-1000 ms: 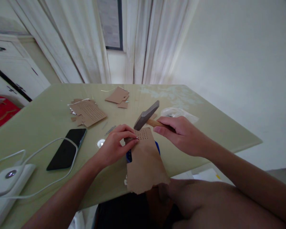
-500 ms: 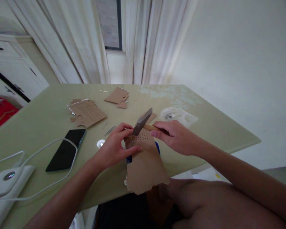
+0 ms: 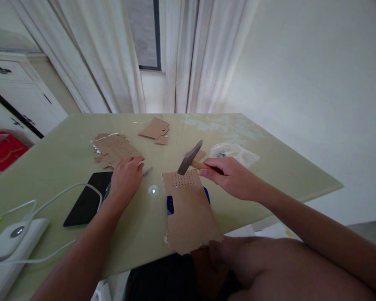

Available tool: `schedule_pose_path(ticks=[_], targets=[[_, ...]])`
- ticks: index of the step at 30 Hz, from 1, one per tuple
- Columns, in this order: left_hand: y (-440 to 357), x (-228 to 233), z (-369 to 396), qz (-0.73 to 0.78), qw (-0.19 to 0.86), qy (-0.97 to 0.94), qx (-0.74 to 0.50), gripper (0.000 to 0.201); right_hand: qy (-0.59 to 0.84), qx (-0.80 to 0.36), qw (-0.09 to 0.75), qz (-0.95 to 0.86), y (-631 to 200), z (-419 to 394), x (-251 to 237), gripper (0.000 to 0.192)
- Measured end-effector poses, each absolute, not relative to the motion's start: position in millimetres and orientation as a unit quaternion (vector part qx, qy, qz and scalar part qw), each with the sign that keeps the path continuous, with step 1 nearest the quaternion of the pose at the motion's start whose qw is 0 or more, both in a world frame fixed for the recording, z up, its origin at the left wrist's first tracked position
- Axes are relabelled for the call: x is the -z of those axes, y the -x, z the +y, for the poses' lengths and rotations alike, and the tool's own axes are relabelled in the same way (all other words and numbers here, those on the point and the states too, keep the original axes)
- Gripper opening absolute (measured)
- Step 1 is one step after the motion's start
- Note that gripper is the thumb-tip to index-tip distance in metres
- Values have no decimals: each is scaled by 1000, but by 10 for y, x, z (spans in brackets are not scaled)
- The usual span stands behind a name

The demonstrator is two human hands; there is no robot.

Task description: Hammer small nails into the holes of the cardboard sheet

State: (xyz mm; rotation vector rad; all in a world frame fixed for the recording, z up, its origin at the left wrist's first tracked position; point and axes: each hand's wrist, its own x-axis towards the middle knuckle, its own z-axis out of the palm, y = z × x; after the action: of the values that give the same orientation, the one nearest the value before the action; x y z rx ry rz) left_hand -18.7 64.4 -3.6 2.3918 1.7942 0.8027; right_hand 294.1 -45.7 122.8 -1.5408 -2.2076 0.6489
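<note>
Head camera view: the right hand sits just right of the frame's centre, fingers wrapped tight round the wooden handle of a hammer, whose grey head hangs just above the top edge of a cardboard strip. That strip lies at lower centre, its torn near end overhanging the edge of the pale green table, and it rests on a blue object that shows at both sides. Several short rows of small holes already mark the strip's far end; the larger part below them is unpunched, so by the look of it the punching is only begun on this piece. The left hand is left of centre, palm down with fingers loosely curled, fingertips at a thin metal nail; whether it pinches anything I cannot tell. Beside it lies a black phone, and above it another perforated cardboard piece. A small round shiny thing sits between hand and strip. A crumpled clear plastic bag lies beyond the right hand.
</note>
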Motion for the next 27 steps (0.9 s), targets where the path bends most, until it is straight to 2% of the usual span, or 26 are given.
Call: schedule_pose_path(ticks=[4, 12, 15, 17, 20, 27], targets=[[281, 227, 795, 618, 15, -764, -183, 32, 548, -238, 187, -779, -2945, -446, -1219, 37], [143, 105, 725, 599, 38, -759, -251, 37, 555, -242, 199, -770, -2992, -460, -1229, 38], [4, -58, 538, 547, 91, -773, -309, 31, 560, -243, 205, -765, -3010, -449, -1222, 39], [-103, -140, 372, 465, 199, -765, -399, 28, 565, -239, 205, -763, -3020, -437, -1214, 38], [-230, -183, 161, 358, 282, -780, -428, 20, 575, -233, 200, -758, -3037, -415, -1192, 38], [-307, -164, 56, 321, 283, -803, -415, 13, 582, -249, 187, -751, -3057, -385, -1143, 40]])
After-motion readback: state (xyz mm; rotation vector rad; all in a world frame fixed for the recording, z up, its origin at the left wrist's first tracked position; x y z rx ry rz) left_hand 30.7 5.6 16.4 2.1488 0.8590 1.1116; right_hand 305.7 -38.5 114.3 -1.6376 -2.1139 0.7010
